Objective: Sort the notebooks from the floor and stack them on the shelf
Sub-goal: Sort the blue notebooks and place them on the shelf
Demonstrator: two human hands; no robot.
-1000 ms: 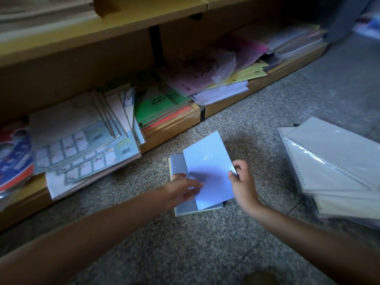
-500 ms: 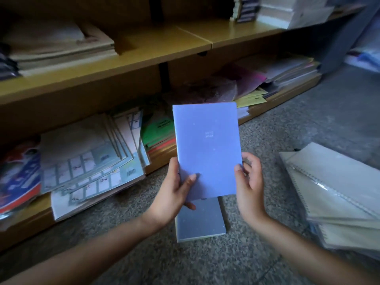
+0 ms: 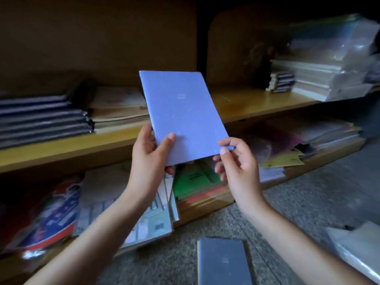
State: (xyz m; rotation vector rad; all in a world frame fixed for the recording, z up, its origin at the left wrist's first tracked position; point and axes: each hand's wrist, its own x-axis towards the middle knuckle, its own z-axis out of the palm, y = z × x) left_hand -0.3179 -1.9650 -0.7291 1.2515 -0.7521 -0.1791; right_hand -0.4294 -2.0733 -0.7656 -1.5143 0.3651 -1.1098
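Observation:
A thin blue notebook (image 3: 183,112) is held up in the air in front of the wooden shelf (image 3: 257,108), tilted with its top leaning left. My left hand (image 3: 150,153) grips its lower left corner, thumb on the cover. My right hand (image 3: 236,159) pinches its lower right corner between thumb and fingers. A second, darker blue notebook (image 3: 223,262) lies flat on the speckled floor (image 3: 308,198) below my arms.
The middle shelf holds a dark stack (image 3: 41,120) and a pale stack (image 3: 119,110) at left, and wrapped white stacks (image 3: 320,79) at right, with bare board between. The bottom shelf is crowded with colourful booklets (image 3: 195,179). Plastic-wrapped notebooks (image 3: 355,251) lie at the floor's right edge.
Both hands lifted the blue notebook off the floor pile up to the level of the middle shelf. The view tilted upward, and the notebook beneath stayed on the floor.

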